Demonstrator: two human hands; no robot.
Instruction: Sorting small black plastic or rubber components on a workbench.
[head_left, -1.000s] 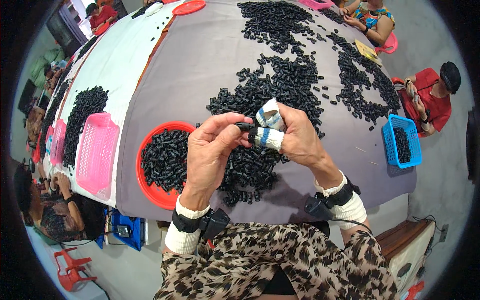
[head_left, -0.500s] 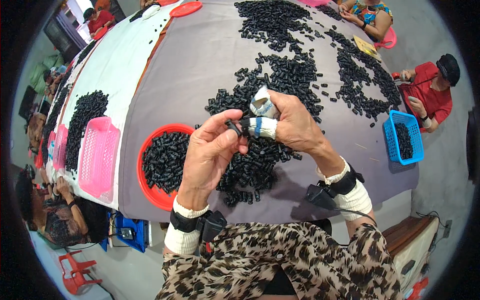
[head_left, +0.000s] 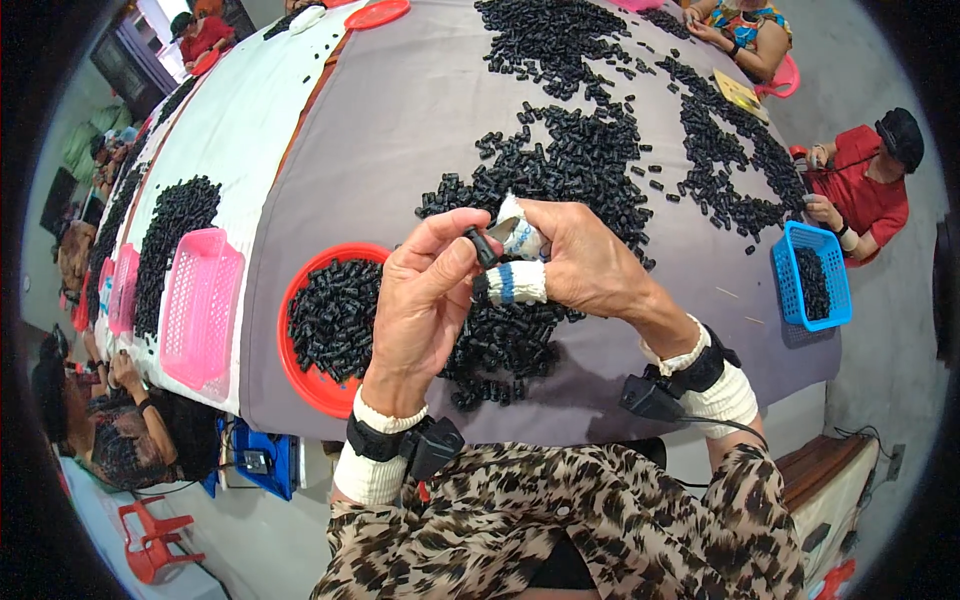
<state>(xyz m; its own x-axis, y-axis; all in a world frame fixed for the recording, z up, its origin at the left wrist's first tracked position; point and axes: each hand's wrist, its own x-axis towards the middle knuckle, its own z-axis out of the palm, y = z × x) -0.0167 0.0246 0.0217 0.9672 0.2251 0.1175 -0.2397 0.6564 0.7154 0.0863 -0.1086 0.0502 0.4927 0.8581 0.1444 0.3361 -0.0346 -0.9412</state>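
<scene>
My left hand (head_left: 425,300) pinches a small black cylindrical plastic part (head_left: 481,247) between thumb and fingertips, held tilted above the heap. Close against it on the right is my right hand (head_left: 590,250), its fingers curled. White cloth coverings wrap two of its digits: a ribbed sleeve (head_left: 516,283) with blue stripes and a dark end, and a looser white wrap (head_left: 517,232) with blue marks. Whether anything sits inside the right fingers is hidden. Beneath both hands spreads a heap of similar black parts (head_left: 505,345) on the grey cloth.
A red basin (head_left: 290,345) full of black parts stands left of my left hand. Pink baskets (head_left: 200,310) lie further left, a blue basket (head_left: 812,240) at the right edge. More black parts (head_left: 560,50) cover the far table. Other people (head_left: 865,185) sit around it.
The black part has turned more upright in my left fingertips. My right hand's striped sleeve has shifted lower, beneath the part. The whole view has shifted slightly.
</scene>
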